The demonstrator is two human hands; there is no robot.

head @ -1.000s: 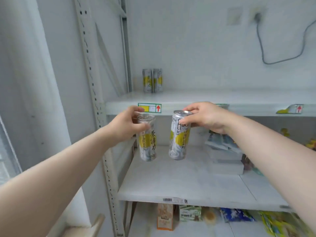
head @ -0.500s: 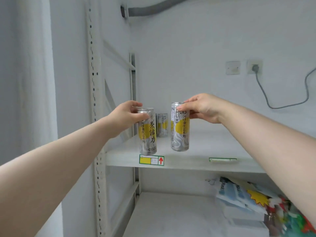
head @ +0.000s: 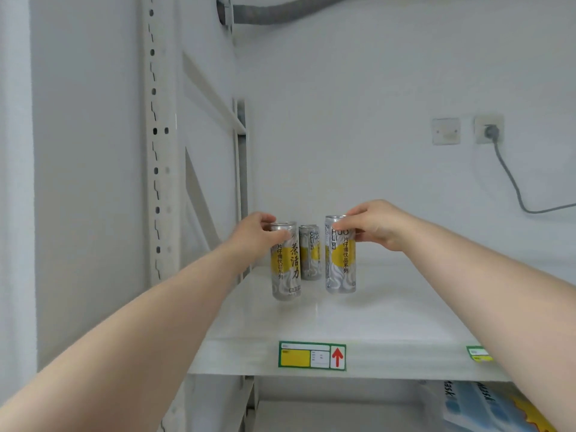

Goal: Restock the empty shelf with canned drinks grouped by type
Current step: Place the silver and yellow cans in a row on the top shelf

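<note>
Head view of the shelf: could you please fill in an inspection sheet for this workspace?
Surface: white shelf, price label on its front edge.
Job's things: left can and right can held upright over it; back can stands between them.
Clutter: nothing seen.
Grippers: left hand grips left can's top; right hand grips right can's top.
Cables: grey cable plugged into wall socket.
Surroundings: mask packs below; grey hose overhead.

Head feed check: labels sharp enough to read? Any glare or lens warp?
Head view: light flat and even, shadows faint; labels on the left can and right can read clearly, the back can is softer; mild sheen on the shelf, no hard glare; wide-angle lens makes the upright post lean.
</note>
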